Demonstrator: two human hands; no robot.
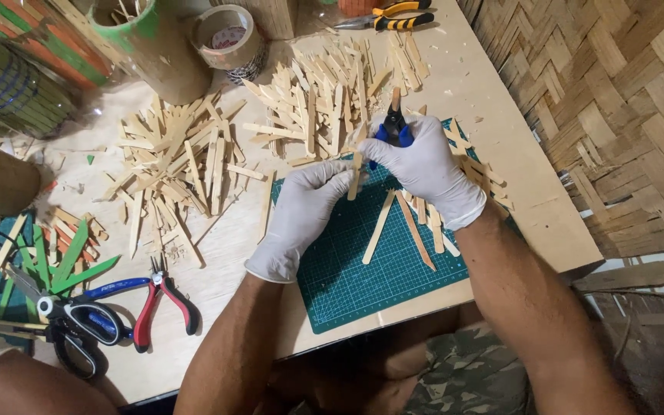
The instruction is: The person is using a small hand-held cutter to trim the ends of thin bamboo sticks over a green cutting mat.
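Many wooden sticks (178, 165) across cluttered table (501, 146)

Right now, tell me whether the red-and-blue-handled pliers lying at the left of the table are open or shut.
Open: the red-and-blue-handled pliers lie with handles splayed apart on the wooden table.

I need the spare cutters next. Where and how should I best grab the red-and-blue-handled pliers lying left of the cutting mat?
Grip the red-and-blue pliers around both handles, coming from above. They lie flat with the handles splayed toward the table's near edge and the small jaws pointing away, so squeeze the handles together. The black scissors lie close on the left.
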